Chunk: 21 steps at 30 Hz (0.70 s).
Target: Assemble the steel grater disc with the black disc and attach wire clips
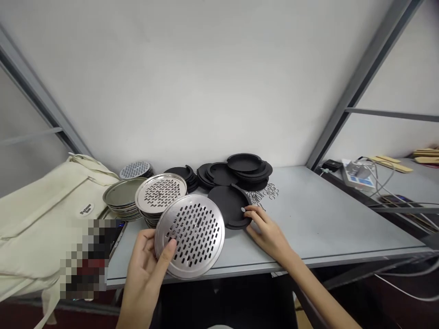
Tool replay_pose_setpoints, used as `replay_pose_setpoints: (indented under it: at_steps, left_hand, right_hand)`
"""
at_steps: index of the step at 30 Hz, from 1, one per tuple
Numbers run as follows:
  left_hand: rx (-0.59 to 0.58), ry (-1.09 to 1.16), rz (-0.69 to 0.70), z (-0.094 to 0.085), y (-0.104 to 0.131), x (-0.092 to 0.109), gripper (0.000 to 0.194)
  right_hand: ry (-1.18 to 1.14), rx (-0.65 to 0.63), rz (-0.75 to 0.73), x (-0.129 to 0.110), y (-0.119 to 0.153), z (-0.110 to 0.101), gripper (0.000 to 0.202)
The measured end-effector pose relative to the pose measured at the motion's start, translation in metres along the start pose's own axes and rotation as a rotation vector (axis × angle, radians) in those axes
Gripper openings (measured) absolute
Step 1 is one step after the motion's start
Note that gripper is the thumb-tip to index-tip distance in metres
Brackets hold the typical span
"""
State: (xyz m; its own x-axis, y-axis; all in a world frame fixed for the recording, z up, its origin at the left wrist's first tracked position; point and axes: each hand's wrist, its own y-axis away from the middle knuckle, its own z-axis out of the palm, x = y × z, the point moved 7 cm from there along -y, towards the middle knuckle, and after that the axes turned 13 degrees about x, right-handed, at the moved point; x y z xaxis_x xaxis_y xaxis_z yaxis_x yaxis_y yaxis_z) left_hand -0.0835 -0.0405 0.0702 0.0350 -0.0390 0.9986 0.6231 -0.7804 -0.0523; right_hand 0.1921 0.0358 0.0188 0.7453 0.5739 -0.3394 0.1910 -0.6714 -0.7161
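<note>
My left hand grips a round silver metal lid by its left edge, thumb on top. The lid is punched with rows of small slots and is tilted toward me above the table's front edge. My right hand pinches the right rim of a shallow black round dish. A small pale oval shows at those fingertips; I cannot tell whether it is a nail or a part. Behind the held lid stands a stack of similar slotted lids, beside a stack of plain metal plates.
More black dishes are piled against the wall, with small metal rings and wire pieces next to them. A cream cloth bag lies at left. Cables and a white box sit beyond the right frame post.
</note>
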Motion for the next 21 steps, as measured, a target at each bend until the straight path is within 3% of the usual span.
replay_pose_setpoints:
  at_steps: [4,12,14,18,21]
  left_hand:
    - [-0.023,0.044,-0.03,0.006,0.001,-0.004,0.051]
    - [-0.315,0.251,-0.602,0.053,0.0,-0.086,0.038]
    - [-0.311,0.263,-0.613,0.054,-0.004,-0.096,0.035]
    - [-0.264,0.225,-0.496,0.048,-0.015,-0.098,0.041]
    - [-0.325,0.154,-0.418,0.049,-0.019,-0.099,0.047]
  right_hand:
    - [-0.013,-0.038,-0.015,-0.001,-0.001,0.002,0.027]
    - [-0.074,-0.183,0.04,0.001,0.004,0.012,0.038]
    - [-0.114,-0.196,0.058,0.003,0.004,0.013,0.044]
    - [-0.168,-0.229,0.101,0.007,0.005,0.017,0.053]
    - [-0.196,-0.247,0.106,0.007,0.006,0.02,0.051]
